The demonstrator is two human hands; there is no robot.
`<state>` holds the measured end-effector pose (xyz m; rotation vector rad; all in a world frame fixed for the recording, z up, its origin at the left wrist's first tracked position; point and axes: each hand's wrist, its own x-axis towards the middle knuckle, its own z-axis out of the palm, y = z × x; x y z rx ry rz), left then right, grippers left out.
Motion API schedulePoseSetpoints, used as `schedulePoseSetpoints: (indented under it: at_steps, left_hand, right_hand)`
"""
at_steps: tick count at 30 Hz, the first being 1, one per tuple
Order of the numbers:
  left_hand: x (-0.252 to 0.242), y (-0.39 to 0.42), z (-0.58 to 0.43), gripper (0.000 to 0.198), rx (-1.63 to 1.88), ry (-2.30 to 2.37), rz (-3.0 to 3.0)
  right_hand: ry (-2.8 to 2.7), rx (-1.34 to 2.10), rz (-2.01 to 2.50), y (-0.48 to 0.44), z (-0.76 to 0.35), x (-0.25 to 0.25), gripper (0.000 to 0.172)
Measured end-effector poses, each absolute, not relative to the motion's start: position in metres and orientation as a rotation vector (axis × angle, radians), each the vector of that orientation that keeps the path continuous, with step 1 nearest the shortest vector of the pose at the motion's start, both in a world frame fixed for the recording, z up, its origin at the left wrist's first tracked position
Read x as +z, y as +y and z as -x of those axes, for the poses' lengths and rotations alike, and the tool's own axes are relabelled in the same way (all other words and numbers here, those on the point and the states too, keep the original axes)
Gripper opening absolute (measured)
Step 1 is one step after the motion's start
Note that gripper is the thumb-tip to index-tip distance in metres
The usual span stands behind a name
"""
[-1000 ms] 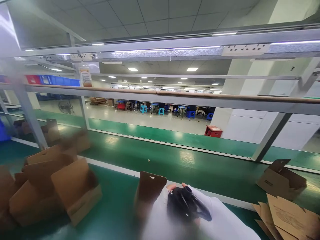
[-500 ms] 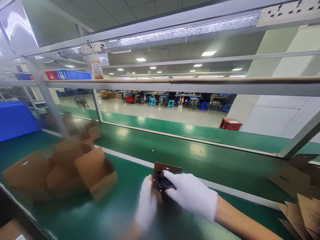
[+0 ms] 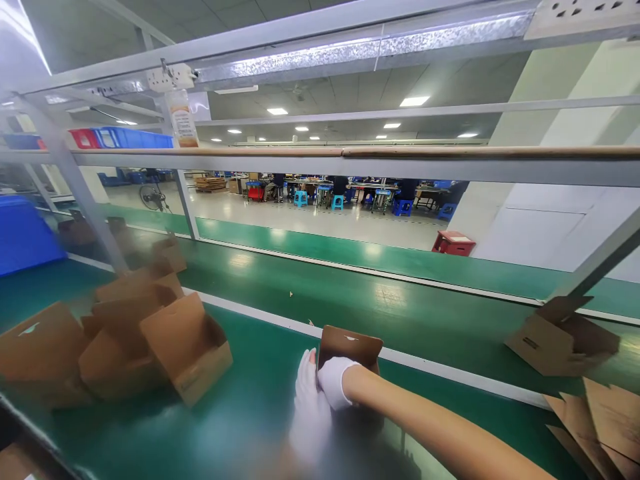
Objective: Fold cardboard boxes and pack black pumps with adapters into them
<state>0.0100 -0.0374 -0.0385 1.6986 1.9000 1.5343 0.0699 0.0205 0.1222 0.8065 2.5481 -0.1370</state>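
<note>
Just in front of me stands a small brown cardboard box [image 3: 353, 342] with its lid flap raised at the back. Reaching down into it is my right hand [image 3: 336, 383] in a white glove; its fingers are hidden behind the back of the hand and by the box. My left hand [image 3: 309, 408], also white-gloved, lies along the box's left side with its fingers stretched out. The black part seen before is out of sight now.
Several open cardboard boxes [image 3: 183, 347] crowd the left side. On the right, another open box [image 3: 555, 343] stands beyond the white strip, near flat cardboard pieces [image 3: 595, 427]. A blue bin [image 3: 27, 237] is at far left. Metal rails [image 3: 300, 163] cross above the green surface.
My right hand has gone down into the box with the black part, which is now hidden. My left hand stays at the box's left side. Another box has come into view at right.
</note>
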Motion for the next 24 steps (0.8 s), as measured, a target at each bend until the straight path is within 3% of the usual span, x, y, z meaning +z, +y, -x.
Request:
schedulePoseSetpoints:
  at_steps: [9,11,14,17,20,24]
  left_hand:
    - [-0.03,-0.044,-0.013,0.055,1.625,2.146,-1.768]
    - [-0.015,-0.054,-0.015,0.059,1.698,2.19,-1.861]
    - [0.015,-0.072,-0.018,0.068,1.669,2.07,-2.129]
    - [0.041,-0.084,-0.027,0.072,1.462,1.869,-2.419]
    - [0.056,-0.082,-0.039,0.075,0.984,1.745,-2.574]
    - [0.066,-0.066,-0.045,0.084,0.501,1.777,-2.379]
  right_hand:
    - [2.745,0.088,-1.092,-0.024,-0.125,0.134,0.019]
    - [2.9,0.209,-1.351,-0.042,-0.159,0.115,0.018]
    - [2.684,0.22,-1.782,-0.063,-0.198,0.061,0.019]
    - [2.437,0.115,-1.95,-0.074,-0.206,0.011,0.039]
    - [2.406,-0.251,-2.1,-0.078,-0.201,-0.003,0.052]
    - [2.419,-1.426,-2.012,-0.085,-0.217,0.024,0.06]
